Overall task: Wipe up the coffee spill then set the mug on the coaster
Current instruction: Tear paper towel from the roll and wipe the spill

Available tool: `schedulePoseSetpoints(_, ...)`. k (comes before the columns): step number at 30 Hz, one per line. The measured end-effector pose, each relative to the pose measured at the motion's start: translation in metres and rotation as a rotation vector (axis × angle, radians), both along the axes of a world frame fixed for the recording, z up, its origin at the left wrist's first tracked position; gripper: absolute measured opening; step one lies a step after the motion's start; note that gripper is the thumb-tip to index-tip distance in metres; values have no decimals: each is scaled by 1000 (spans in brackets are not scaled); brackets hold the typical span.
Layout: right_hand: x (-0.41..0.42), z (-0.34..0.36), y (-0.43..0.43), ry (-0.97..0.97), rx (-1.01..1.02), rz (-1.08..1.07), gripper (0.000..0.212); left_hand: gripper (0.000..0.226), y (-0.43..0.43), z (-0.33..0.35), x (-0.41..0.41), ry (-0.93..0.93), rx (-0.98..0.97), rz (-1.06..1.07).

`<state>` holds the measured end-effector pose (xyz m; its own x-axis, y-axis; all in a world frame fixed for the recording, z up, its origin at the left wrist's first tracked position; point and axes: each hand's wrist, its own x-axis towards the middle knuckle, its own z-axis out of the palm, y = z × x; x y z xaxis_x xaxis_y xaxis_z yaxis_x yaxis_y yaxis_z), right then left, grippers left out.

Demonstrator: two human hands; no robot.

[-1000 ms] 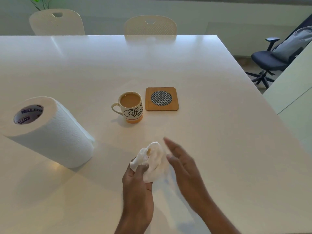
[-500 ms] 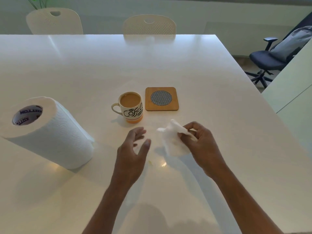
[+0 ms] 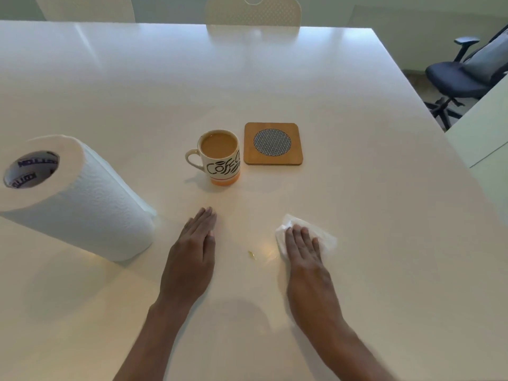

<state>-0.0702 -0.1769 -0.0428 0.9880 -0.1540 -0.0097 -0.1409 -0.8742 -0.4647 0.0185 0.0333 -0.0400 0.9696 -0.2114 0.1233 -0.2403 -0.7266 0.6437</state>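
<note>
A white mug point(image 3: 221, 158) full of milky coffee stands upright on the white table point(image 3: 357, 215), its handle to the left. Just right of it lies a square wooden coaster point(image 3: 273, 143) with a round mesh centre, nothing on it. A small yellowish coffee drop point(image 3: 251, 254) and a faint wet sheen sit between my hands. My right hand point(image 3: 303, 248) presses flat on a crumpled white paper towel point(image 3: 323, 233) on the table, right of the drop. Left of the drop, my left hand point(image 3: 193, 251) rests flat, fingers together, holding nothing.
A paper towel roll point(image 3: 82, 199) lies on its side at the left. Two white chairs point(image 3: 253, 9) stand at the table's far edge. A dark office chair point(image 3: 464, 78) and another white surface point(image 3: 483, 133) are off to the right.
The paper towel passed from my left hand to my right, which lowered it flat onto the table at the right. My left hand came down flat on the table.
</note>
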Motion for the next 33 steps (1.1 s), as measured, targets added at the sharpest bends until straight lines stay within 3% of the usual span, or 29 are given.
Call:
schedulePoseSetpoints(11, 11, 0, 25, -20, 169, 394, 69, 54, 2, -1, 1, 14, -68, 8)
schedulePoseSetpoints(22, 18, 24, -35, 123, 254, 918, 54, 58, 5, -2, 0, 21, -74, -3)
schedulePoseSetpoints(33, 21, 23, -72, 122, 95, 1003, 82, 60, 7, -3, 1, 43, -85, -18)
